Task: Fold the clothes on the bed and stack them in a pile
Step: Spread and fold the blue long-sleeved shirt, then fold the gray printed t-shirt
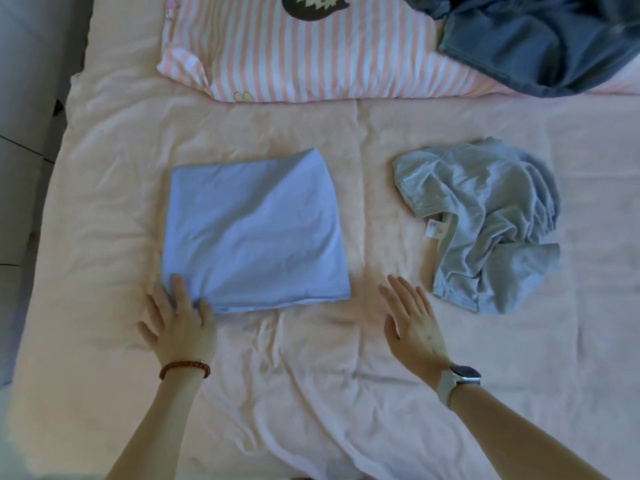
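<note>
A light blue garment [256, 233] lies folded into a flat rectangle on the pink bed [104, 188], left of centre. My left hand [180, 320] rests with straight fingers on its near left corner. A crumpled pale grey-blue shirt [485, 216] with a white label showing lies to the right. My right hand [412, 320] is spread flat over the sheet between the two garments, close to the shirt's near edge and holding nothing.
A pink-and-white striped pillow [311, 53] lies across the head of the bed. A dark blue-grey garment [540, 39] is heaped at the top right, partly on the pillow. The bed's left edge meets a grey floor [24, 98].
</note>
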